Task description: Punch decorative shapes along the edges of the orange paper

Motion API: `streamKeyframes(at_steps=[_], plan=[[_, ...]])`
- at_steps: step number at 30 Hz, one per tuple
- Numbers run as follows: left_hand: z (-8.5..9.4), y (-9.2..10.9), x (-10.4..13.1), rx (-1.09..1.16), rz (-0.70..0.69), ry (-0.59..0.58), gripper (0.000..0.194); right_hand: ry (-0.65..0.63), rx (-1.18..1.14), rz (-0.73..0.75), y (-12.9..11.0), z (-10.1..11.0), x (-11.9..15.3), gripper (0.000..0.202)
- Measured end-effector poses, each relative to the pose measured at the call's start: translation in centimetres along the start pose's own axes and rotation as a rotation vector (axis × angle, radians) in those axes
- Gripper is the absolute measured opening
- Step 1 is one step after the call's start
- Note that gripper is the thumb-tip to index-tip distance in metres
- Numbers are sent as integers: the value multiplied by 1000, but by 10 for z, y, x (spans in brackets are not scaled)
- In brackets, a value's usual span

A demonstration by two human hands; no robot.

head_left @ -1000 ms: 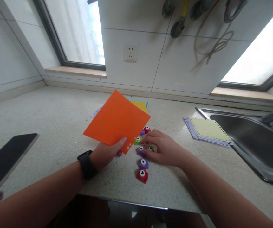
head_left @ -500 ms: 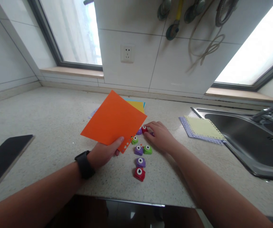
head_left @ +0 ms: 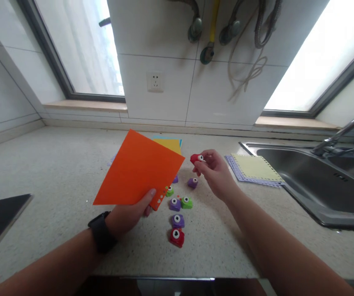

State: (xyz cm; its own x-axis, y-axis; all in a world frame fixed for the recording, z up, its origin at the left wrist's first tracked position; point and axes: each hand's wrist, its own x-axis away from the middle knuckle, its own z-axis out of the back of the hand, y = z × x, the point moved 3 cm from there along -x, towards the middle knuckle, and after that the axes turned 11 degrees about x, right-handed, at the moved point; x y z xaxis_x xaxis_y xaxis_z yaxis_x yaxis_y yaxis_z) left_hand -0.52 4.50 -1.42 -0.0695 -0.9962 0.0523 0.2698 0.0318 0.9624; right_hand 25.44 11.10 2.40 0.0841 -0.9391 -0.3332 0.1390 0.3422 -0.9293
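Head view: right hand (head_left: 215, 172) pinches a red punch (head_left: 197, 158) above the counter (head_left: 56, 164).
Left hand (head_left: 127, 213): grips the orange paper (head_left: 138, 170) by its punched edge.
Risk: one-corner hold lets the sheet sag, misaligning the punch.

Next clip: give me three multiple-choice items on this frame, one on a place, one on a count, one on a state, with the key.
1. Where does the punched paper stack lie?
A. beside the sink
B. under the orange sheet
C. on the windowsill

2. How many purple punches rest on the counter?
A. one
B. four
C. six

3. What is the red punch in the right hand doing?
A. standing on the counter
B. clamped on paper
C. held above the counter

Key: 1 A, it lies at the sink's left rim. 2 B, four purple ones show. 3 C, fingertips pinch it in the air, while the left hand holds the orange sheet.
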Motion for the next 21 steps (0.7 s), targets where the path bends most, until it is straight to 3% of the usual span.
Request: streamKeyframes(at_steps=[4,8,14,21], plan=[[1,7,3,-102,-21,22,58,37,-303,6,-17,0,5,38],[0,9,5,-169,19,29,59,9,-444,-1,-29,-4,12,40],[0,9,6,-278,50,34,58,-55,-487,64,-34,-9,22,38],[-1,4,9,-282,19,66,57,-181,-445,244,-43,-18,33,42]])
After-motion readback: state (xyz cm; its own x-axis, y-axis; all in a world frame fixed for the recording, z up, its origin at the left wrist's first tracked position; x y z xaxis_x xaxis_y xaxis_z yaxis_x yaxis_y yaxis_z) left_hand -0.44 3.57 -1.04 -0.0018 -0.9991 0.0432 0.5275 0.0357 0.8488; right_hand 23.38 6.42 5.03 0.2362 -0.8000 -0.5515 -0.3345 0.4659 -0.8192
